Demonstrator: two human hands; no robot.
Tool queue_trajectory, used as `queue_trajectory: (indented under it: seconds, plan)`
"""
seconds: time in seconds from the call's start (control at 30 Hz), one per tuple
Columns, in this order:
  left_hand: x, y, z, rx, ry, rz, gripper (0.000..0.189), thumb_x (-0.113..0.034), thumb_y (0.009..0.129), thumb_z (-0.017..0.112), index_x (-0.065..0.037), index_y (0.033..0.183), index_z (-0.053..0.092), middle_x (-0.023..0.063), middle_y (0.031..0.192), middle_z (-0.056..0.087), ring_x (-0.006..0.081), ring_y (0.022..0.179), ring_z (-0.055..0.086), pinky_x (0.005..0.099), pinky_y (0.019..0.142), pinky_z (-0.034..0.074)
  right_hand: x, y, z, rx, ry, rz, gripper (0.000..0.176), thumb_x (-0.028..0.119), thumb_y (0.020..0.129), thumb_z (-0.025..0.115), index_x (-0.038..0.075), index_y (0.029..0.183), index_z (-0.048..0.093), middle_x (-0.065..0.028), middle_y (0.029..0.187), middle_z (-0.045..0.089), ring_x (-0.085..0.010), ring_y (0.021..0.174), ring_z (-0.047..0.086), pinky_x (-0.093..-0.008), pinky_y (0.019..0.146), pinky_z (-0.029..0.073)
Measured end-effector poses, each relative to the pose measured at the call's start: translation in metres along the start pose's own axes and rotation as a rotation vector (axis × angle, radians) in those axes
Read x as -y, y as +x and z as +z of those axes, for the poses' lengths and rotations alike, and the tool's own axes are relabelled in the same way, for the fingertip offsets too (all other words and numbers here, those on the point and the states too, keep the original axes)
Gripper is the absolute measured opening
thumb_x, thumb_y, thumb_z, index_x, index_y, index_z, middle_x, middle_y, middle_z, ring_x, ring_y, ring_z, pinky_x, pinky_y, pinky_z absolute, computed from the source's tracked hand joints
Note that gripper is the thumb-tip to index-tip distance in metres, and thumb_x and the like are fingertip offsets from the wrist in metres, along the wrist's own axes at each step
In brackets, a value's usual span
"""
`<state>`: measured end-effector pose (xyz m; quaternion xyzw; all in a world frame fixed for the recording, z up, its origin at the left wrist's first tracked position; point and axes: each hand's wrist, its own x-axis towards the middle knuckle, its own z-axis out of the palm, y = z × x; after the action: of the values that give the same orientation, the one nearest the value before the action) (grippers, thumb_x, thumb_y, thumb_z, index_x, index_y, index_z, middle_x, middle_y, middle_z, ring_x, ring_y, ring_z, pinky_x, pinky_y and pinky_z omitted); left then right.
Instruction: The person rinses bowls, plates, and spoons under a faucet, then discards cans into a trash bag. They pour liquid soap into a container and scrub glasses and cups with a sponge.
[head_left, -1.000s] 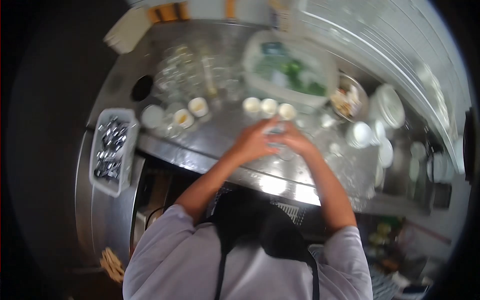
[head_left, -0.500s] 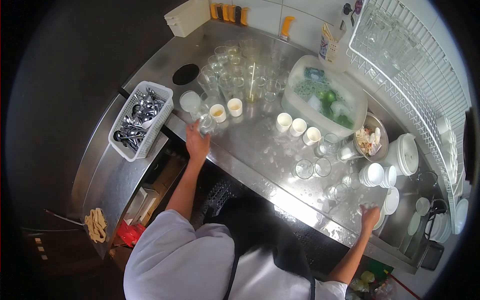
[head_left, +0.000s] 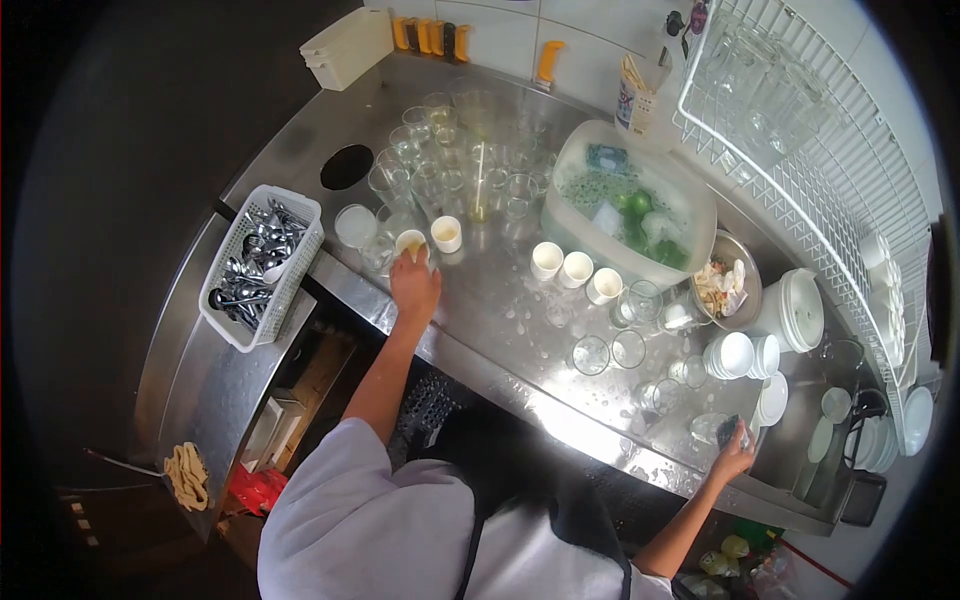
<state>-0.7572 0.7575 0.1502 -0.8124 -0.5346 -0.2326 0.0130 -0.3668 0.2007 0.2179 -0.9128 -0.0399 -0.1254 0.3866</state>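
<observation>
My left hand has its fingers closed at the near rim of a small white cup with something yellowish inside. Another white cup stands just right of it, and a clear glass is on its left. Behind them is a crowd of used glasses, one holding a pale stick. Far to the right, my right hand grips a dark scouring pad. A clear glass lies beside the pad, close to the counter's front edge.
A tub of soapy water stands at the back, behind three white cups. Right of it are a metal bowl of scraps, stacked white bowls and a wire rack. A basket of cutlery sits left.
My left hand has moved from the clear glass to the white cup beside it. A dark pad now shows in my right hand. The whole view has shifted slightly.
</observation>
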Motion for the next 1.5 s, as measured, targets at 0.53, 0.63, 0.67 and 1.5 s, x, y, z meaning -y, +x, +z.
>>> queue_trajectory:
  seconds: [0.53,0.63,0.67,1.5]
  plan:
    - [-0.011,-0.047,0.024,0.099,-0.663,-0.323,0.032,-0.019,0.077,0.082,0.002,0.095,0.065,0.0215,0.122,0.061,0.0427,0.109,0.062,0.0438,0.094,0.052,0.184,-0.104,0.053,0.782,1.127,0.666,0.051,0.038,0.095,0.069,0.006,0.133,0.059,-0.0123,0.125,0.067,-0.0295,0.111,0.067,-0.0545,0.093,0.057]
    - [-0.018,-0.042,0.037,0.263,-1.249,-0.712,0.046,-0.032,0.087,0.072,0.0,0.117,0.06,0.0184,0.112,0.066,0.0365,0.095,0.067,0.0461,0.087,0.056,0.241,-0.123,0.088,1.013,1.041,0.5,0.049,0.028,0.092,0.073,0.006,0.134,0.059,-0.0115,0.123,0.067,-0.0267,0.11,0.067,-0.0445,0.089,0.06]
    - [-0.022,-0.04,0.039,0.347,-1.547,-0.902,0.049,-0.035,0.089,0.07,0.0,0.122,0.058,0.0173,0.11,0.066,0.0349,0.092,0.067,0.0465,0.085,0.057,0.258,-0.127,0.103,1.008,0.944,0.343,0.046,0.029,0.092,0.075,0.005,0.129,0.062,-0.0111,0.121,0.068,-0.0256,0.109,0.068,-0.0419,0.089,0.058]
    - [-0.121,0.009,-0.02,0.679,-1.147,-0.115,0.067,-0.023,0.067,0.089,-0.005,0.123,0.058,0.018,0.113,0.067,0.0365,0.103,0.066,0.0444,0.087,0.054,0.351,-0.156,0.31,1.042,0.745,-0.014,0.04,0.039,0.102,0.06,0.001,0.107,0.07,-0.008,0.098,0.068,-0.0157,0.094,0.06,-0.032,0.087,0.047]
